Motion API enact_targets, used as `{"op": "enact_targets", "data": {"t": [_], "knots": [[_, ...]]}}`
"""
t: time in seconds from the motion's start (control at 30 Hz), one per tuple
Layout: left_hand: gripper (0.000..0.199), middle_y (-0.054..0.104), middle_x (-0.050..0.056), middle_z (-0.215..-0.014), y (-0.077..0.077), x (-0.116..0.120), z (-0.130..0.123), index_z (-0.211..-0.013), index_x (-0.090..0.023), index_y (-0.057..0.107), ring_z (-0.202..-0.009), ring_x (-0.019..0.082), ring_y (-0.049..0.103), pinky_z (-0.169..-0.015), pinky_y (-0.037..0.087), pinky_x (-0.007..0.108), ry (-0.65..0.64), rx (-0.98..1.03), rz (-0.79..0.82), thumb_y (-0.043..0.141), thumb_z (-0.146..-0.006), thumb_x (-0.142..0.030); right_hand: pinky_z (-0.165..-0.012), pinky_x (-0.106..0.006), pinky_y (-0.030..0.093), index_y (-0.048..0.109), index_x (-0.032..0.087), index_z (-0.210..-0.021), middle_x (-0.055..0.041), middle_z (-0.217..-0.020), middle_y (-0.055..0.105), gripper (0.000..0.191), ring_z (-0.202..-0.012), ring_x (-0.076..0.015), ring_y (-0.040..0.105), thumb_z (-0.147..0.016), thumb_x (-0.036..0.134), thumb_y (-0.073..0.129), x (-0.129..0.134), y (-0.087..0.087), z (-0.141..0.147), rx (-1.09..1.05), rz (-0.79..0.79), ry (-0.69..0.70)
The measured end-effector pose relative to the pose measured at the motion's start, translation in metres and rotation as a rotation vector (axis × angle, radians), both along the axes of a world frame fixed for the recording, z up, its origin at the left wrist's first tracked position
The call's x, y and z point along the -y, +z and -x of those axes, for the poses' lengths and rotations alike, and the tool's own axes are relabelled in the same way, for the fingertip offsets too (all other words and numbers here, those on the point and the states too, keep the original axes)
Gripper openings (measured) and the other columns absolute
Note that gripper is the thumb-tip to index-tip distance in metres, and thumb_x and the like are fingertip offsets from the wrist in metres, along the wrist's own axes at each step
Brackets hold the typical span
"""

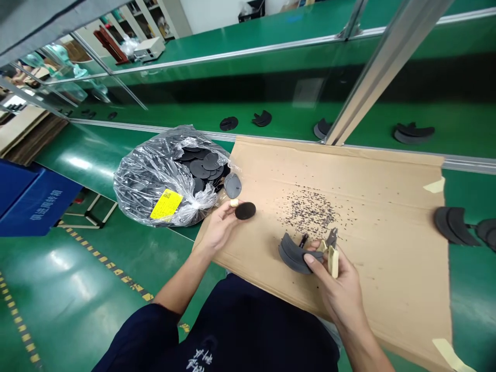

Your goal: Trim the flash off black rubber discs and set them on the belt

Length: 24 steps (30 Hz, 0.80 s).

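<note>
My left hand [220, 226] pinches a thin round black disc [245, 210] by its edge, beside the opening of a clear plastic bag [139, 170]. Many similar dark discs [199, 168] lie in the bag, and a grey disc [233, 186] rests at its mouth. A pale wrap [234, 203] covers one left fingertip. Over the cardboard, my right hand [337, 279] is closed around a curved black plastic part [295, 254] and a pair of nippers [332, 253] with pale handles. The nippers' jaws point away from me.
Small black scraps [310, 212] are scattered on the cardboard sheet [387, 248]. More curved parts [457, 226] lie at the right. Behind a metal rail, a green conveyor [287, 121] carries several black pieces. A metal post [372, 88] rises at the back; a blue bin [39, 201] stands left.
</note>
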<state>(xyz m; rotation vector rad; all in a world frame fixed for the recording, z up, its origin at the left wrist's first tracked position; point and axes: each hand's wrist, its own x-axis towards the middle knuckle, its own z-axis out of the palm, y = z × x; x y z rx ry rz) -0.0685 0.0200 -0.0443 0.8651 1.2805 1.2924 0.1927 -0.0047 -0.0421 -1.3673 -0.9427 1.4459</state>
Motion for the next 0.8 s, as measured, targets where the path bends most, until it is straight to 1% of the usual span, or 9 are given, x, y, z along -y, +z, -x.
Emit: {"op": "enact_targets", "data": {"t": [0.1, 0.2, 0.27, 0.33, 0.47, 0.57, 0.63, 0.7, 0.8], "knots": [[0.025, 0.072, 0.004, -0.103, 0.002, 0.002, -0.012, -0.102, -0.021, 0.063, -0.096, 0.019, 0.070, -0.095, 0.057, 0.047, 0.003, 0.372, 0.159, 0.072, -0.086, -0.038, -0.078, -0.034, 0.054, 0.069, 0.023, -0.098, -0.0043, -0.093, 0.069, 0.044, -0.083, -0.0201, 0.063, -0.068, 0.052, 0.086, -0.001, -0.001, 0.002, 0.004, -0.003, 0.018], [0.030, 0.072, 0.004, -0.097, 0.003, 0.003, -0.023, -0.094, -0.019, 0.062, -0.088, 0.018, 0.071, -0.085, 0.061, 0.041, -0.005, 0.439, 0.203, 0.067, -0.089, -0.048, -0.079, -0.034, 0.053, 0.069, 0.024, -0.098, -0.0041, -0.094, 0.069, 0.043, -0.083, -0.0202, 0.063, -0.071, 0.053, 0.084, -0.002, -0.001, 0.003, 0.023, -0.019, 0.053], [0.032, 0.072, 0.003, -0.093, 0.004, 0.003, -0.029, -0.095, -0.018, 0.064, -0.080, 0.015, 0.069, -0.076, 0.060, 0.031, -0.010, 0.343, 0.150, 0.075, -0.083, -0.045, -0.080, -0.034, 0.053, 0.069, 0.024, -0.097, -0.0035, -0.094, 0.069, 0.041, -0.083, -0.0197, 0.062, -0.072, 0.052, 0.084, -0.003, 0.001, 0.003, 0.039, -0.033, 0.067], [0.038, 0.072, 0.003, -0.092, 0.008, 0.005, -0.034, -0.104, -0.016, 0.065, -0.078, 0.013, 0.068, -0.072, 0.057, 0.024, -0.072, 0.182, 0.064, 0.081, -0.079, -0.038, -0.079, -0.034, 0.053, 0.068, 0.024, -0.096, -0.0027, -0.093, 0.069, 0.041, -0.081, -0.0190, 0.062, -0.071, 0.052, 0.084, -0.003, 0.005, 0.001, 0.054, -0.043, 0.085], [0.036, 0.074, 0.006, -0.101, 0.030, 0.007, -0.041, -0.120, -0.018, 0.062, -0.088, 0.014, 0.070, -0.074, 0.054, 0.021, -0.433, -0.140, -0.082, 0.073, -0.088, -0.028, -0.073, -0.032, 0.053, 0.068, 0.023, -0.097, -0.0006, -0.086, 0.066, 0.043, -0.075, -0.0181, 0.060, -0.071, 0.053, 0.084, -0.002, 0.016, -0.002, 0.048, -0.013, 0.189], [0.030, 0.073, 0.008, -0.113, 0.050, 0.001, -0.045, -0.124, -0.020, 0.065, -0.098, 0.016, 0.070, -0.082, 0.055, 0.024, -0.700, -0.429, -0.262, 0.062, -0.094, -0.019, -0.070, -0.031, 0.052, 0.068, 0.024, -0.094, 0.0009, -0.081, 0.064, 0.042, -0.072, -0.0169, 0.058, -0.070, 0.053, 0.084, -0.001, 0.022, -0.004, 0.015, -0.009, 0.253], [0.032, 0.071, 0.009, -0.119, 0.058, -0.004, -0.049, -0.127, -0.021, 0.065, -0.108, 0.019, 0.068, -0.093, 0.055, 0.030, -0.806, -0.559, -0.403, 0.056, -0.097, -0.018, -0.069, -0.030, 0.052, 0.068, 0.024, -0.093, 0.0018, -0.079, 0.062, 0.040, -0.070, -0.0158, 0.056, -0.070, 0.053, 0.084, 0.000, 0.024, -0.005, 0.003, -0.014, 0.253], [0.033, 0.068, 0.011, -0.123, 0.061, -0.008, -0.052, -0.129, -0.021, 0.064, -0.116, 0.021, 0.064, -0.100, 0.054, 0.036, -0.862, -0.622, -0.501, 0.051, -0.099, -0.017, -0.068, -0.029, 0.051, 0.069, 0.024, -0.092, 0.0025, -0.076, 0.060, 0.040, -0.068, -0.0150, 0.054, -0.071, 0.054, 0.084, 0.002, 0.024, -0.005, 0.006, -0.008, 0.242], [0.034, 0.065, 0.012, -0.124, 0.058, -0.010, -0.055, -0.128, -0.021, 0.064, -0.119, 0.022, 0.062, -0.101, 0.055, 0.039, -0.878, -0.695, -0.584, 0.046, -0.099, -0.013, -0.066, -0.028, 0.051, 0.069, 0.023, -0.091, 0.0026, -0.074, 0.059, 0.043, -0.067, -0.0151, 0.053, -0.070, 0.058, 0.083, 0.004, 0.023, -0.006, 0.020, 0.008, 0.234]]}}
